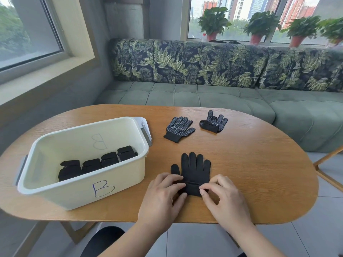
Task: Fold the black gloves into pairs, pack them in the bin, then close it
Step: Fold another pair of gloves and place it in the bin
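A black glove (194, 169) is lying flat on the wooden surface (259, 173) near its front edge. Its long axis is running away from the person, fingers pointing to the far side and cuff toward the body. The left hand (161, 197) is pinching the cuff's left edge with curled fingers, and the right hand (224, 197) is pinching its right edge. Just to the left, the white bin (79, 191) is standing open, holding a row of folded pairs (92, 164). Farther back, a dotted glove (179, 128) and a second dotted glove (213, 122) are lying apart.
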